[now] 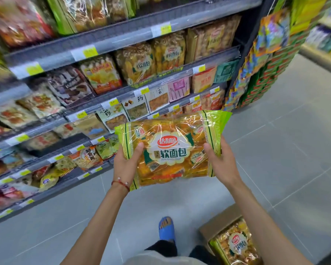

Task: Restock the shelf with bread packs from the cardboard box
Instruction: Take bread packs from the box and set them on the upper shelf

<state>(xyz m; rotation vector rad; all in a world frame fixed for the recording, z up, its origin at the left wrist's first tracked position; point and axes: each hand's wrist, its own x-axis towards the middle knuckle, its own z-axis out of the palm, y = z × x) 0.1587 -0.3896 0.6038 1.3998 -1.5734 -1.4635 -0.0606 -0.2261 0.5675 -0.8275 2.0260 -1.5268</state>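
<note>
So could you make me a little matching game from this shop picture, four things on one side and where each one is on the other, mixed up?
Things
1. raised bread pack
2. cardboard box
3. blue sandal
4. red bracelet

Places
A. round the left wrist
B. on the floor at lower right, with a second bread pack inside
C. gripped between the left hand and the right hand
D. on a foot, between the forearms

Pairs: 1-C, 2-B, 3-D, 4-A
</note>
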